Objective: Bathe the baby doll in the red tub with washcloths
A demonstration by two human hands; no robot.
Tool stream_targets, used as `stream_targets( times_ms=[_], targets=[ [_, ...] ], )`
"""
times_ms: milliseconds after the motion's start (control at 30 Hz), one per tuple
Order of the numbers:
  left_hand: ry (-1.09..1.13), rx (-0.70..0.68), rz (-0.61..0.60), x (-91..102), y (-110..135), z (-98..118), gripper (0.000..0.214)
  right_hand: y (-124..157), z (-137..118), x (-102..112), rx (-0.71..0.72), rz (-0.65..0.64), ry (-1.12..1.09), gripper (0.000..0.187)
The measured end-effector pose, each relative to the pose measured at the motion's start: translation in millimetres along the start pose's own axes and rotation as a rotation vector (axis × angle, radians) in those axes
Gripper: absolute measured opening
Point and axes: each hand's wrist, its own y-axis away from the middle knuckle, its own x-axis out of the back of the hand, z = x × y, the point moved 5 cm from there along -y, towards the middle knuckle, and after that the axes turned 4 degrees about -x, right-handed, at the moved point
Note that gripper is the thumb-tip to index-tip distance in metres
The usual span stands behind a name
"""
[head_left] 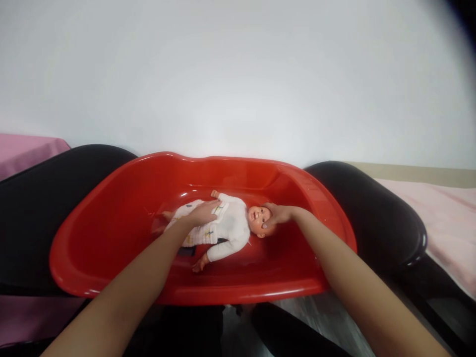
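A baby doll (231, 218) lies on its back in a red baby bathtub (111, 233), its head to the right and its feet to the left. It wears a white long-sleeved top. A white cloth (201, 235) with small coloured prints covers its hips and upper legs. My left hand (204, 213) rests on that cloth at the doll's waist, fingers stretched out. Around the top of the doll's head curves my right hand (278, 215), with the thumb on the face side and the fingers on the far side. The doll's feet are partly hidden behind my left arm.
The tub spans two black seats, one at the left (55, 198) and one at the right (379, 213). A pale wall (238, 89) rises behind it. Pink covers lie at the far left (29, 151) and far right (439, 213). Below the tub's near rim are dark-clothed legs.
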Motion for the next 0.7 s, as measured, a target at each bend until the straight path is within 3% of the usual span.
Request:
stream_targets(
  times_ms=[200,433,567,700],
  targets=[
    [-0.059,0.022,-0.039,-7.4,-0.6,-14.0,0.076,-0.5,1.1,-0.2,-0.006,-0.006,0.001,0.102],
    [-0.102,0.047,-0.032,9.2,8.5,-2.2,0.053,2.1,-0.5,0.3,-0.018,0.004,0.019,0.108],
    [-0.224,0.193,-0.071,10.3,16.7,-15.1,0.054,4.5,-2.6,0.5,-0.024,0.003,0.017,0.107],
    [-0.282,0.369,-0.035,11.8,25.7,-33.5,0.048,4.2,-2.7,-0.1,-0.016,-0.005,0.01,0.102]
  ],
)
